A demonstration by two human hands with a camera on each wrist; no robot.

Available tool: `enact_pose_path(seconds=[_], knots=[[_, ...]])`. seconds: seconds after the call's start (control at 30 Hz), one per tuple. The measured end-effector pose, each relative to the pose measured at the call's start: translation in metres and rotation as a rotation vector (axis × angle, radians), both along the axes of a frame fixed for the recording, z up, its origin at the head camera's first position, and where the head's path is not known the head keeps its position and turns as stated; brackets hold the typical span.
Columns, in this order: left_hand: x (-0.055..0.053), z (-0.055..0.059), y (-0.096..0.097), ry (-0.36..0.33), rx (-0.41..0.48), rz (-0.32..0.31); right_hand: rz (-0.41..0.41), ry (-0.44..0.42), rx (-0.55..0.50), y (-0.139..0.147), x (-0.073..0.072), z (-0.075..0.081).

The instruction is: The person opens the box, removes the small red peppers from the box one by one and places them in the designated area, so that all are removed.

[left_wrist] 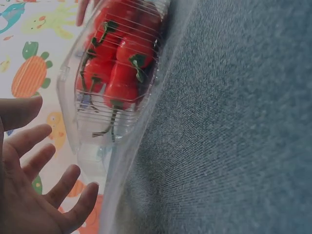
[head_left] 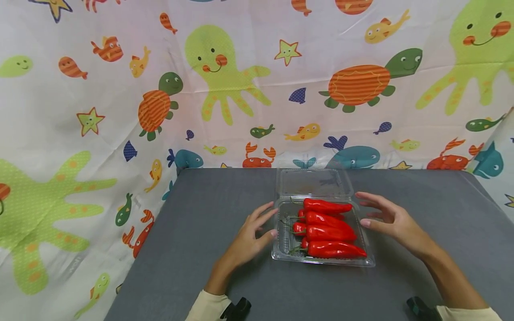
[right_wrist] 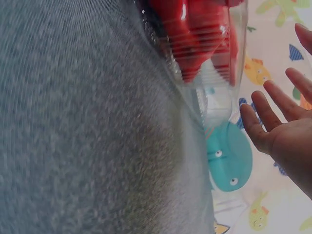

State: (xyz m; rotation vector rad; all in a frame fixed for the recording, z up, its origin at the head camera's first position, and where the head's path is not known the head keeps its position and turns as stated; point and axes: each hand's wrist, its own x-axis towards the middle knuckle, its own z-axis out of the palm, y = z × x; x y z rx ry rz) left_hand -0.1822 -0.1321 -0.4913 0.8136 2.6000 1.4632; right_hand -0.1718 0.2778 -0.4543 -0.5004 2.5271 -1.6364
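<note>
Watching the head view, I have the box right of centre in the lower half of the frame, flat on the tabletop, a hand at each end. To me the relation that counts is sideways: the box lies to the right of the left hand and to the left of the right hand, its long axis running left to right between them. I can't call either hand clearly nearer; both have their fingers just beside the box, and whether either thumb touches it I cannot tell from here. The clear lid is open at the far side, above the box in the frame. Inside, red peppers are heaped in rows along that same axis, stems to the left, tips to the right, with a bare strip at the left end.

On the left wrist view, the fingers are spread at lower left and hold nothing. The box is at the top, left of centre, stems facing this hand, and a gap shows between.

On the right wrist view, the fingers are spread at the right edge, also holding nothing. The box is at top centre, cut off by the frame, and here too I see a gap.
</note>
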Motion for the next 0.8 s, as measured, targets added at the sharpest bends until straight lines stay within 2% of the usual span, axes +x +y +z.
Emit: enact_pose_path(seconds=[0.33,0.53,0.8], knots=[[-0.01,-0.009,0.007,0.016,-0.056,-0.01,0.019,0.053,0.034,-0.011,0.011,0.01],[-0.009,-0.012,0.007,-0.014,-0.051,-0.018,0.056,0.079,0.063,-0.018,0.018,0.019],[-0.01,-0.013,0.009,-0.016,-0.055,-0.013,0.092,0.053,0.071,-0.026,0.027,0.017]])
